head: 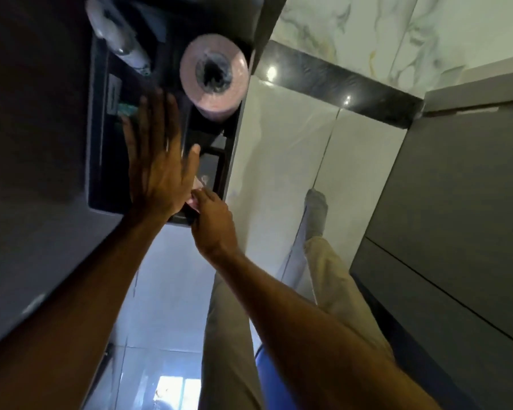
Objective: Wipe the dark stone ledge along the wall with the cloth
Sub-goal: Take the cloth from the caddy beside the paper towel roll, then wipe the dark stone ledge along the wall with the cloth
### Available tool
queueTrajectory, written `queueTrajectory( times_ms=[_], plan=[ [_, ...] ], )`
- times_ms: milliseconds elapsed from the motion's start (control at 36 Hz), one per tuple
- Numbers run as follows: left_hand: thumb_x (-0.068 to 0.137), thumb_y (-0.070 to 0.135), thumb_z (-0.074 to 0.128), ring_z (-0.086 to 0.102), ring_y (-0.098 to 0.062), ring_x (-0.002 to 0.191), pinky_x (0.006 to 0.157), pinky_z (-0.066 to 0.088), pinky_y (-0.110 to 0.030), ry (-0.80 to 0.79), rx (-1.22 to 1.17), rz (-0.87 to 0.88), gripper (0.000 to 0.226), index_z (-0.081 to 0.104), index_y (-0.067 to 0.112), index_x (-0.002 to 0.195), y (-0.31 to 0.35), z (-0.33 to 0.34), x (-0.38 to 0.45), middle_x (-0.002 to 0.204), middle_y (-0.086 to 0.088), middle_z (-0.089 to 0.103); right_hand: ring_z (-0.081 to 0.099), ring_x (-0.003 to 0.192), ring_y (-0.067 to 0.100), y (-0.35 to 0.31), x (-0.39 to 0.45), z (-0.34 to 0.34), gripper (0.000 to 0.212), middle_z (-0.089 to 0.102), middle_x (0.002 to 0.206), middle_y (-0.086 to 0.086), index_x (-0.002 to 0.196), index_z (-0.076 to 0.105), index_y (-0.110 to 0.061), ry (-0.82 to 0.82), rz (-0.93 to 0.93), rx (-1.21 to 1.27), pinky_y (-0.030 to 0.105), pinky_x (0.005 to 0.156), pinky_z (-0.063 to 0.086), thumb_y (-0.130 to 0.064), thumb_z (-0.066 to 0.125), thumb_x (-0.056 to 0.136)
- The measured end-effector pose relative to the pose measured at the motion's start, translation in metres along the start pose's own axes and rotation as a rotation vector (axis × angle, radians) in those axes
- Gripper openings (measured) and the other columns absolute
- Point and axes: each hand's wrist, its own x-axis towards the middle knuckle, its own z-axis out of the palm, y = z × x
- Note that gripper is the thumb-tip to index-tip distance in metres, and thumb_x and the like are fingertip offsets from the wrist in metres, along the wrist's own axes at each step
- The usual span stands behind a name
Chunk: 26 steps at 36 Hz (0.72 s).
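The dark ledge [108, 182] runs up the left of the view, seen from straight above. My left hand [157, 170] lies flat on it with fingers spread and nothing in it. My right hand [212, 220] is closed at the ledge's near corner. Its fingers pinch a small pink cloth [193, 198], which is mostly hidden between the two hands. The cloth touches the ledge's near edge.
A pink paper roll [214, 72] stands on the ledge beyond my left hand, with a white bottle [116, 34] lying further back and a small dark box [211, 170] by my thumb. A black stone strip [338, 84] lines the marbled wall. A grey cabinet [442, 202] stands at right.
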Motion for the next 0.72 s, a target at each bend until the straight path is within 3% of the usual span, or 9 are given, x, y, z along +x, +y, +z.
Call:
queueTrajectory(
  times_ms=[56, 139, 250, 389, 472, 639, 722],
  plan=[
    [0.115, 0.057, 0.02, 0.005, -0.036, 0.17, 0.137, 0.012, -0.063, 0.034, -0.014, 0.004, 0.077, -0.004, 0.014, 0.174, 0.011, -0.011, -0.005, 0.183, -0.018, 0.005, 0.066, 0.135, 0.028, -0.001, -0.008, -0.014, 0.035, 0.07, 0.147, 0.011, 0.145, 0.066, -0.009, -0.011, -0.041, -0.057, 0.034, 0.12, 0.051, -0.006, 0.05, 0.114],
    [0.117, 0.052, 0.021, 0.007, -0.033, 0.17, 0.137, 0.014, -0.06, 0.09, 0.003, -0.001, 0.074, -0.004, 0.014, 0.175, 0.022, -0.014, -0.004, 0.184, -0.016, 0.006, 0.072, 0.126, 0.032, -0.002, 0.003, -0.039, 0.033, 0.077, 0.136, 0.014, 0.141, 0.072, -0.009, -0.025, -0.052, -0.014, 0.039, 0.115, 0.058, -0.007, 0.063, 0.109],
    [0.116, 0.048, 0.025, 0.013, -0.034, 0.17, 0.138, 0.01, -0.058, 0.119, -0.092, -0.086, 0.072, 0.004, 0.011, 0.174, 0.042, -0.026, -0.018, 0.182, -0.018, 0.014, 0.076, 0.113, 0.024, -0.004, -0.002, -0.083, 0.031, 0.078, 0.133, 0.019, 0.138, 0.072, -0.006, -0.125, -0.02, 0.187, 0.019, 0.106, 0.056, -0.017, 0.063, 0.111],
    [0.117, 0.036, 0.027, 0.015, -0.034, 0.169, 0.137, 0.013, -0.06, 0.17, -0.108, -0.22, 0.067, 0.012, 0.003, 0.173, 0.111, -0.045, -0.045, 0.181, -0.02, 0.017, 0.068, 0.134, 0.032, 0.024, -0.031, -0.195, 0.035, 0.072, 0.143, 0.016, 0.147, 0.067, -0.01, -0.175, -0.006, 0.366, 0.046, 0.12, 0.055, -0.013, 0.055, 0.114],
    [0.116, 0.032, 0.031, 0.015, -0.035, 0.169, 0.136, 0.017, -0.062, 0.144, -0.097, -0.259, 0.066, 0.014, 0.003, 0.173, 0.163, -0.056, -0.052, 0.181, -0.019, 0.018, 0.065, 0.138, 0.03, 0.036, -0.036, -0.269, 0.037, 0.071, 0.147, 0.009, 0.147, 0.068, -0.018, -0.096, 0.066, 0.427, 0.047, 0.122, 0.053, -0.027, 0.059, 0.112],
    [0.115, 0.049, 0.028, 0.013, -0.031, 0.17, 0.137, 0.016, -0.058, -0.061, -0.12, -0.006, 0.071, 0.016, 0.012, 0.174, 0.259, -0.034, -0.032, 0.183, -0.013, 0.013, 0.067, 0.136, 0.026, 0.053, 0.002, -0.384, 0.037, 0.073, 0.145, 0.006, 0.145, 0.07, -0.02, 0.167, 0.065, 0.367, 0.046, 0.122, 0.054, -0.026, 0.066, 0.108],
    [0.115, 0.054, 0.023, 0.023, -0.037, 0.167, 0.134, 0.025, -0.064, -0.155, -0.124, 0.022, 0.071, 0.027, 0.01, 0.171, 0.296, 0.001, -0.003, 0.18, -0.017, 0.024, 0.066, 0.137, 0.027, 0.061, 0.043, -0.408, 0.038, 0.071, 0.148, 0.006, 0.145, 0.069, -0.024, 0.246, 0.068, 0.362, 0.048, 0.122, 0.053, -0.031, 0.066, 0.108]
  ],
)
